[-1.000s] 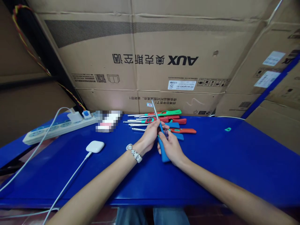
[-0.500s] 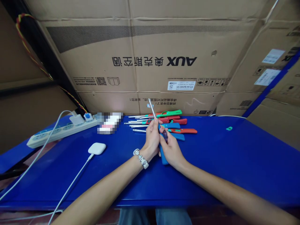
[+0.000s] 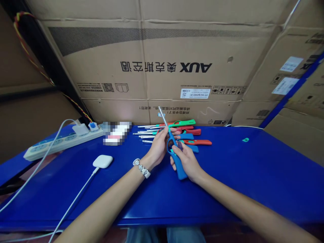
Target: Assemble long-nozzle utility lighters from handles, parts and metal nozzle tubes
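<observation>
Both of my hands hold one blue long-nosed lighter point(image 3: 178, 164) above the blue table point(image 3: 227, 175). My left hand point(image 3: 160, 145), with a watch on its wrist, is closed round the upper part where the metal nozzle point(image 3: 162, 116) rises up and to the left. My right hand point(image 3: 186, 159) grips the blue handle, fingers by the trigger. Just behind my hands lies a pile of similar lighters point(image 3: 187, 131) in red, green and blue, their metal nozzles pointing left.
A white power strip point(image 3: 50, 144) with plugs lies at the back left. A small white charging case point(image 3: 102, 161) with a cable sits left of my arms. Large cardboard boxes point(image 3: 162, 64) wall off the table's back. A small teal piece point(image 3: 244, 139) lies at right.
The lighter's handle has swung out to the right in my right hand, showing more of its blue body. My left hand stays closed on the upper part. The view shifted slightly.
</observation>
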A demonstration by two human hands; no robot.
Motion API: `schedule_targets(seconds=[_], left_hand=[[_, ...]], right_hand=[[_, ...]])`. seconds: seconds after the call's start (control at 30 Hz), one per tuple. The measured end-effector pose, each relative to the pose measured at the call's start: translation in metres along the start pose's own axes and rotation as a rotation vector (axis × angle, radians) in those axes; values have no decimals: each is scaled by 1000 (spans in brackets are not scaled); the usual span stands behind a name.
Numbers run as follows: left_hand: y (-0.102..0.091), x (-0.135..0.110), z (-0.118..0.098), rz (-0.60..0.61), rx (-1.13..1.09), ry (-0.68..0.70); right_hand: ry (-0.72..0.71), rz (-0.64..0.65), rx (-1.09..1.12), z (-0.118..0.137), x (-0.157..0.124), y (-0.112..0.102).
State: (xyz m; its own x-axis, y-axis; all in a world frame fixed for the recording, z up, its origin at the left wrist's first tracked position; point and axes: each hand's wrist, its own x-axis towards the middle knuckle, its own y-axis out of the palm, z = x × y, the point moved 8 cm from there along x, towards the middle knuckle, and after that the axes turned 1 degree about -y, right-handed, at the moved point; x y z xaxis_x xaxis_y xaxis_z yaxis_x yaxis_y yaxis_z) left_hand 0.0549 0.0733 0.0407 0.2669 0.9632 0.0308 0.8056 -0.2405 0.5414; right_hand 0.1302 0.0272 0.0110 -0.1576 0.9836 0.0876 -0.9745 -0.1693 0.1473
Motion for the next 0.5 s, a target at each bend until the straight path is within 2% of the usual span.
schedule_targets(seconds=[0.2, 0.4, 0.5], left_hand=[[-2, 7, -15, -35, -147, 36], [-16, 18, -52, -81, -336, 125], [-17, 24, -61, -91, -398, 132]], right_hand=[[-12, 28, -56, -1, 0, 4], [-26, 101, -147, 0, -3, 11], [-8, 126, -151, -3, -4, 13]])
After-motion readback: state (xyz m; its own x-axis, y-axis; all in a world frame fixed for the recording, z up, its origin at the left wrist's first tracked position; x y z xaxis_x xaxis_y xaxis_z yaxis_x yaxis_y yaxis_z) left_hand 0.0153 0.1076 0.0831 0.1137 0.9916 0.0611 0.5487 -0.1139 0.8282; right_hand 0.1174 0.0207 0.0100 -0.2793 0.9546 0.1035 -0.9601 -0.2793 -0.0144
